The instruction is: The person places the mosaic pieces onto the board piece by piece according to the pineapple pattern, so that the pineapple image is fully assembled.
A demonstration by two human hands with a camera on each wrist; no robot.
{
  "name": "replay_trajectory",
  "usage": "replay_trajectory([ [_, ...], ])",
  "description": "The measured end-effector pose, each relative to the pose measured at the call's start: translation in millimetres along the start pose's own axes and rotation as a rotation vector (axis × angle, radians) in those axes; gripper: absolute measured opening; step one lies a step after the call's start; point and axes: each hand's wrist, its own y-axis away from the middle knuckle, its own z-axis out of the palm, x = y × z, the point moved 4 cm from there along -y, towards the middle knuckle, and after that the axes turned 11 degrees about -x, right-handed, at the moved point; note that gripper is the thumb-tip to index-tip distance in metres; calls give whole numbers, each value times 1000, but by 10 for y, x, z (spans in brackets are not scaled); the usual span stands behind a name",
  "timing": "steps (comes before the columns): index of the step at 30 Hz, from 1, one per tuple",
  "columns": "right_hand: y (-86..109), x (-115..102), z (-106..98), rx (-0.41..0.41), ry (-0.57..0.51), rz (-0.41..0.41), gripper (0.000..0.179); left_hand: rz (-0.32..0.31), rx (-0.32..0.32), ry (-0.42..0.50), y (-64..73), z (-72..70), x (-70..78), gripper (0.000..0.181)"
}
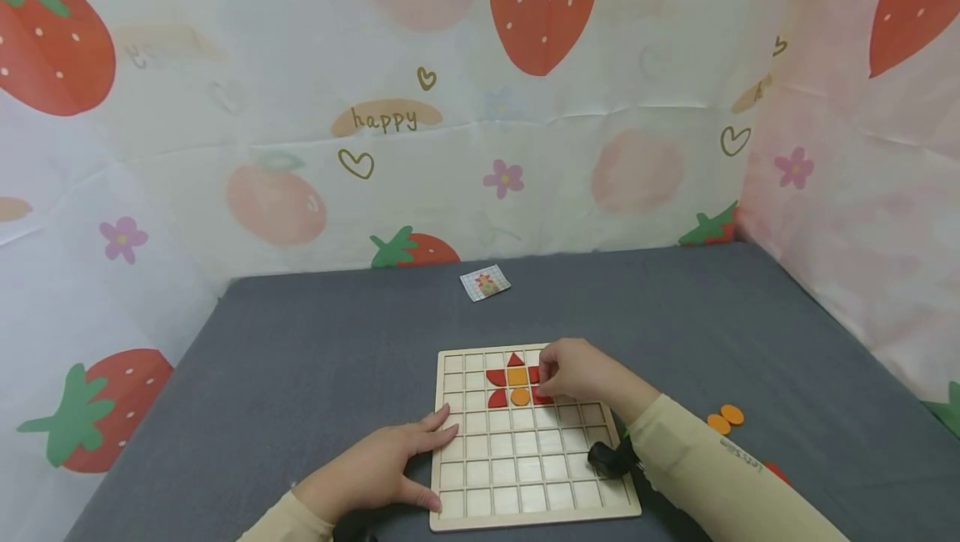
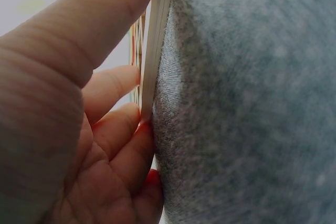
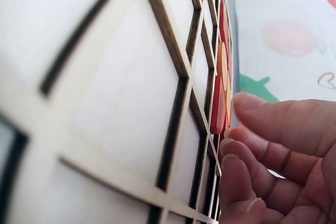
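Note:
A square wooden grid board (image 1: pixel 477 471) lies on the grey cloth. My left hand (image 1: pixel 375 463) rests along its left edge, fingers fairly straight and thumb apart; the left wrist view shows fingertips against the board's side (image 2: pixel 152 61). Near the top of the grid, my right hand (image 1: pixel 581 373) has thumb and curled fingers at a red piece (image 1: pixel 533 374), which it partly covers. Another red piece (image 3: pixel 217 109) sits beside those fingertips. An orange square (image 1: pixel 517 376), an orange disc (image 1: pixel 520 397), a red triangle (image 1: pixel 515 359) and two red rounded pieces (image 1: pixel 497 378) fill nearby cells.
A small picture card (image 1: pixel 485 283) lies beyond the board, towards the back edge. To the right are two orange discs (image 1: pixel 726 419) and a red piece (image 1: pixel 777 473) partly behind my right sleeve. Strawberry-patterned curtains (image 1: pixel 525 125) enclose the table.

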Motion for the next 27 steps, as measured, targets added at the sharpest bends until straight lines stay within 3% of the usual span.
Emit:
replay_trajectory([
  [8, 1, -10, 0, -5, 46, -8, 20, 3, 3, -3, -1, -5, -2, 88],
  [14, 92, 19, -109, -14, 7, -8, 15, 33, 14, 8, 7, 1, -7, 89],
  [27, 401, 367, -432, 10, -5, -5, 13, 30, 10, 9, 1, 9, -25, 88],
])
